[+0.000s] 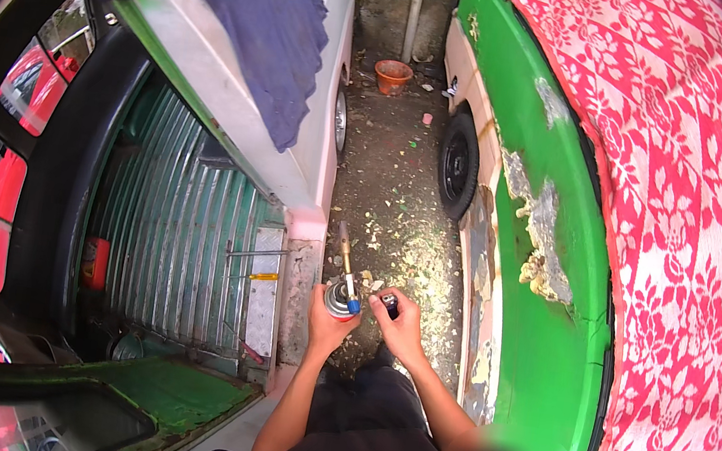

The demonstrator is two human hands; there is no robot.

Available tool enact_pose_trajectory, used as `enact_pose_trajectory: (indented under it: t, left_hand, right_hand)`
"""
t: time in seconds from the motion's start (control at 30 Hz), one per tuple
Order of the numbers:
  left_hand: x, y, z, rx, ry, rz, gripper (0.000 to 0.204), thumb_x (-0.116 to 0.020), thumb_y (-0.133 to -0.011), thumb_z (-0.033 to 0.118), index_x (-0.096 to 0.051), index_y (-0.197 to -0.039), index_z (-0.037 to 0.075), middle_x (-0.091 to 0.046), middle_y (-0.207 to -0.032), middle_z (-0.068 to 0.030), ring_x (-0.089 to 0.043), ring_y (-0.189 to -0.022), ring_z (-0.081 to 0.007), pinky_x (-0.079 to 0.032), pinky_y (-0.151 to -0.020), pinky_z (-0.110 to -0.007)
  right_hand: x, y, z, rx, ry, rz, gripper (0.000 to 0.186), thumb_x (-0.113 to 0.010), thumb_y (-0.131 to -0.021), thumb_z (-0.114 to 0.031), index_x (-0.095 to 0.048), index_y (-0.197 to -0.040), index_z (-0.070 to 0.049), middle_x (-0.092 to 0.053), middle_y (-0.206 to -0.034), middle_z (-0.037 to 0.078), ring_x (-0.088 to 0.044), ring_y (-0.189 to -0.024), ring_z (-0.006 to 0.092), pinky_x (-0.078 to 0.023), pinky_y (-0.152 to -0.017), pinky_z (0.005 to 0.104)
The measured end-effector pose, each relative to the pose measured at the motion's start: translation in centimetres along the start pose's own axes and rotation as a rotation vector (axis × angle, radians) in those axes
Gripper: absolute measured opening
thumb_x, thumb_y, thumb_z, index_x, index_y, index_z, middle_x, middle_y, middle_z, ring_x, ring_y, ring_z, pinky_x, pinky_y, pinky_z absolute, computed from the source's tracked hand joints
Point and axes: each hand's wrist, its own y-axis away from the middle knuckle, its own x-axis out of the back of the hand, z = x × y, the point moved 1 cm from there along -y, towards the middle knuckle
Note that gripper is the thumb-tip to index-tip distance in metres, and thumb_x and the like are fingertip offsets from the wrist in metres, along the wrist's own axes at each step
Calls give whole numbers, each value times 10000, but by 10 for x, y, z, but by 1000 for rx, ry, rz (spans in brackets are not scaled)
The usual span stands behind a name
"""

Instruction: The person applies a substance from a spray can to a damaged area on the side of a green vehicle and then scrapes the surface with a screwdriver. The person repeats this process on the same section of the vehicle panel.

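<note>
Gripping, left hand [334, 320]: fingers wrapped round the canister of a blowtorch [350, 270]; torch just ahead of the body, nozzle [344, 231] pointing far, slightly left.
Right hand [399, 329]: pinching a small dark object [389, 304], perhaps a lighter, just right of the torch's blue knob [353, 306].
Nozzle mouth: no flame shows; too small to tell whether lit.
Handling (judgement): hold canister steady and near upright; ease the knob gently; bring any spark in from the side, fingers clear of the mouth.
Yellow-handled screwdriver [264, 277]: left, on the vehicle's sill; best left there.
Pale flakes [414, 274]: strewn over the ground ahead; footing needs care.
Green panel [511, 296]: right, paint broken in patches.
Red floral cloth [686, 177]: right, draped over that vehicle; likely burnable, so keep the nozzle off it.
Dark blue cloth [260, 21]: farther, left; same caution.
Orange pot [392, 77]: far end, well apart.
</note>
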Motion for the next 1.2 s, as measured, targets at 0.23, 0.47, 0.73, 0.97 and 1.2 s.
enact_pose_trajectory:
  t: [0.23, 0.47, 0.73, 0.97, 1.2]
  left_hand:
    - [-50, -14, 29, -128, -290, 19, 594, -893, -630, 148, -480, -1032, 4, -554, -991, -191, -541, -993, -413, -448, -833, -484]
    - [-81, -43, 56, -98, -442, -111, 633, -888, -607, 133, -462, -1060, 17, -535, -1013, -187, -579, -962, -448, -471, -786, -530]
    - [-105, -82, 87, -120, -732, -209, 668, -884, -603, 134, -441, -1092, 35, -524, -1081, -187, -609, -966, -465, -513, -783, -544]
    - [-120, -95, 107, -58, -850, -277, 672, -901, -613, 120, -458, -1111, 27, -514, -1093, -188, -619, -1010, -446, -526, -798, -521]
    - [-124, -120, 111, -110, -858, -310, 674, -905, -617, 131, -459, -1111, 28, -511, -1086, -186, -621, -999, -438, -529, -788, -514]
  right_hand:
    - [44, -6, -21, -15, 193, 59, 241, -712, -938, -222, -701, -875, 11, -489, -520, -5, -395, -498, 38, -305, -459, 277]
    - [80, -51, -7, 5, 219, 57, 280, -697, -939, -244, -693, -863, 25, -517, -518, 86, -430, -461, 123, -363, -469, 336]
    - [110, -93, 11, 16, 226, 97, 307, -669, -954, -212, -618, -779, 35, -529, -517, 117, -460, -424, 168, -369, -459, 349]
    - [118, -105, 17, 58, 298, 160, 226, -680, -946, -179, -676, -907, 44, -514, -511, 128, -451, -411, 173, -370, -446, 343]
    - [113, -122, 16, 90, 347, 216, 218, -666, -951, -169, -652, -883, 37, -525, -532, 149, -498, -424, 235, -399, -465, 372]
